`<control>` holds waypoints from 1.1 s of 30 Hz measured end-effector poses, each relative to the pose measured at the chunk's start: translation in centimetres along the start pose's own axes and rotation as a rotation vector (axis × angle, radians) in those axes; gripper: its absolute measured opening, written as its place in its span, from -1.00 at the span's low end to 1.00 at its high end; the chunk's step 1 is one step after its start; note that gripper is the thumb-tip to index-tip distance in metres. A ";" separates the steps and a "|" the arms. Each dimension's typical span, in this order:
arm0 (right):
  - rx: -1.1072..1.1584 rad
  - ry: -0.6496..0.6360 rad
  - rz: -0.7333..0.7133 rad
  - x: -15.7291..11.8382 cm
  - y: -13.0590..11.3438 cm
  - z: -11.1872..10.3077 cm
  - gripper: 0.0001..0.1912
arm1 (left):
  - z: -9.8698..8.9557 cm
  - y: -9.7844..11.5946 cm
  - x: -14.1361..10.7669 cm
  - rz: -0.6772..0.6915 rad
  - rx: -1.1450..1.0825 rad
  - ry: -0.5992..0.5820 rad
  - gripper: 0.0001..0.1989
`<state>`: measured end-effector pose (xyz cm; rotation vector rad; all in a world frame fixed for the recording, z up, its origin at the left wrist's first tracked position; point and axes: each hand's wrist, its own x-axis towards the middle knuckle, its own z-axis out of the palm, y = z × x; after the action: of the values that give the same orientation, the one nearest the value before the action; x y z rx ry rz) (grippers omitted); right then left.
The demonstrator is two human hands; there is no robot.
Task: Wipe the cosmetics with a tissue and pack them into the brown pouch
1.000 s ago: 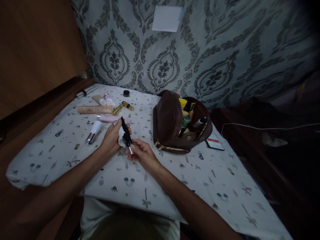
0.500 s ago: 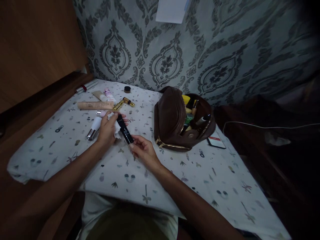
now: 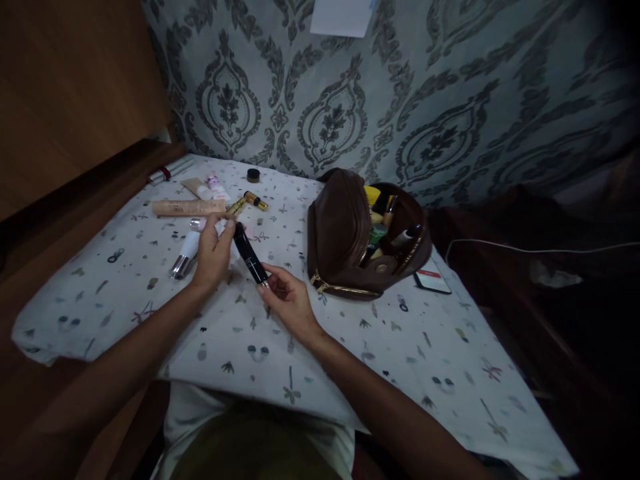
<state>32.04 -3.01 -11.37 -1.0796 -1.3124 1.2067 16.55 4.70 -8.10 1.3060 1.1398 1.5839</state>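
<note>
the right hand (image 3: 293,303) pinches the black tube (image 3: 251,257) at its silver near end, the tube pointing toward eleven o'clock over the surface (image 3: 350,353). the left hand (image 3: 215,250) is curled at its far end; whether it grips there, i cannot tell. with so small a hold, the smooth tube could swivel or slip if the left hand gives no support. at the left hand's nine o'clock, the white bottle (image 3: 187,251) lies just beside it and could be knocked rolling; at one o'clock, stray fingers could nudge the gold tubes (image 3: 255,199).
</note>
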 end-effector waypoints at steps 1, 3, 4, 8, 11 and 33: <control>0.017 0.004 0.007 0.0 0.0 0.0 -0.55 | 0.0 0.1 -0.1 0.106 0.117 -0.017 -0.75; 0.048 0.006 0.011 0.1 0.1 0.1 -0.54 | -0.1 0.1 -0.4 0.335 0.352 -0.074 -0.70; 0.063 0.004 0.013 0.1 0.1 0.1 -0.53 | -0.1 0.0 -0.5 0.417 0.433 -0.119 -0.68; 0.122 0.013 0.038 0.4 0.3 0.1 -0.51 | -0.2 -0.7 -0.9 0.655 0.662 -0.328 -0.70; 0.142 0.028 0.051 0.6 0.4 0.0 -0.58 | -0.1 -0.8 -1.4 0.764 0.736 -0.434 -0.73; -0.192 0.128 -0.215 0.1 0.8 -0.4 -0.72 | -0.4 -0.2 -0.5 0.698 0.961 -0.454 -0.66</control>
<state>32.44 -2.76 -12.12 -1.1004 -1.4252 0.8520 16.28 4.23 -8.52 2.7620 1.2479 1.0134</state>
